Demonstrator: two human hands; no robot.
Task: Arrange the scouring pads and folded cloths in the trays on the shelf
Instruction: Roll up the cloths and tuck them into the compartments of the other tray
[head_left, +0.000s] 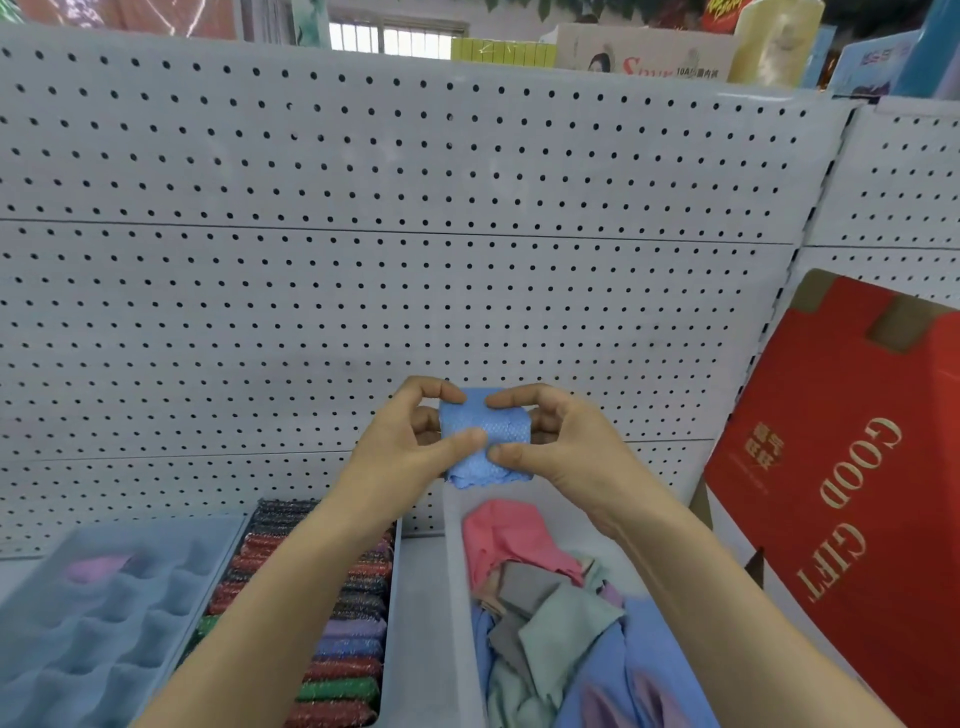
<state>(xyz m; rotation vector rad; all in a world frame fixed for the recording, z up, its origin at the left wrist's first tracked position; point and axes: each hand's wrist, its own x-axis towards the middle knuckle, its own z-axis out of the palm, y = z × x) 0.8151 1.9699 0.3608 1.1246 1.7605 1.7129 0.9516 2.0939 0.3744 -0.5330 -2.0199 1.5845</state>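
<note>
Grip: you pinch one blue cloth (485, 431) with both hands. Your left hand (410, 441) has its thumb on the near face and its forefinger curled over the top edge, and your right hand (566, 447) mirrors it from the other side.
Thumbs: their tips nearly meet at the middle of the cloth.
Blue cloth: you hold it up in the air in front of the pegboard (363, 260), above the far end of the right tray (457, 571). It is folded small, with a dotted weave, and its lower edge hangs crumpled below your thumbs.
Right tray: pale grey and long, running away from you. It holds a loose heap of cloths — a pink cloth (498, 535) at the far end, grey and pale green ones in the middle, blue and lilac nearest you.
Middle tray (390, 623): glittery scouring pads (348, 623) are packed in rows of red, green, purple, blue and dark ones. Your left forearm crosses above them.
Left tray (104, 623): translucent and split into small compartments. A purple item (98, 569) sits in a far one, too blurred to name.
Shelf (421, 597): a bare strip shows between the middle and right trays.
Red box (841, 493): it leans just right of the right tray — gold letters read "GOOD GIFT".
</note>
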